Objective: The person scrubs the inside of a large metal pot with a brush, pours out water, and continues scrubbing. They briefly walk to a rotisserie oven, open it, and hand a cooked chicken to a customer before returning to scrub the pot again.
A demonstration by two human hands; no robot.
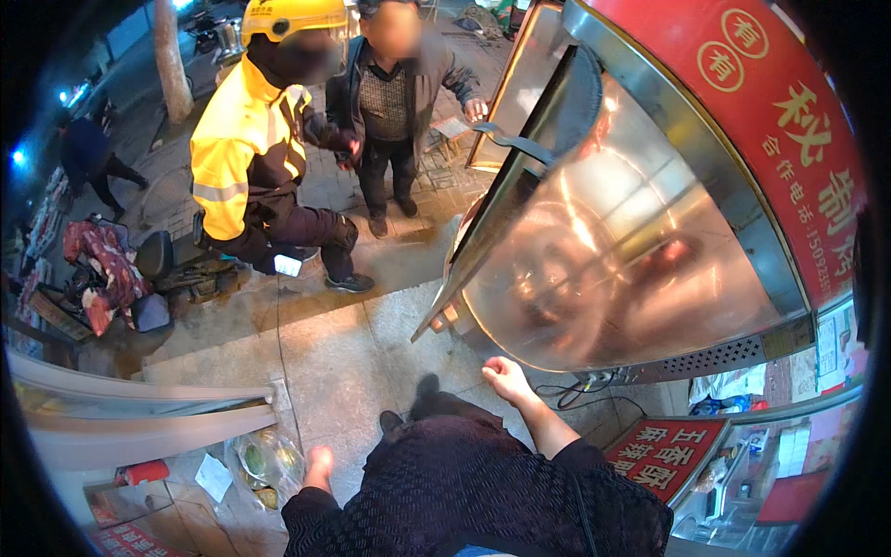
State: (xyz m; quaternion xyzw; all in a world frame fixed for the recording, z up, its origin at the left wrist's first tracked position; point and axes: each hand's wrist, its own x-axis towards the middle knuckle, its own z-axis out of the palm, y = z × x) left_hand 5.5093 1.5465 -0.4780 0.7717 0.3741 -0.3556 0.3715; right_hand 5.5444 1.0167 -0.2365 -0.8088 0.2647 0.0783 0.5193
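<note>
My right hand (507, 380) hangs before me with its fingers curled in and nothing visible in it. It is just below the rounded lower edge of a large, shiny metal cabinet (543, 278), apart from it. A dark-edged door (518, 184) with a curved handle (515, 143) juts out from the cabinet's near side. Low on the left, my left hand (319, 464) is beside a clear plastic bag (268, 463) holding green and yellowish produce. Its fingers are foreshortened, so their pose is unclear.
A person in a yellow helmet and jacket (254, 153) holds a lit phone (287, 265). Another person (390, 104) stands beside them, a hand near a framed panel (515, 83). A scooter (104, 271) stands left. A thin cord (280, 334) crosses the paving; cables (585, 397) lie under the cabinet.
</note>
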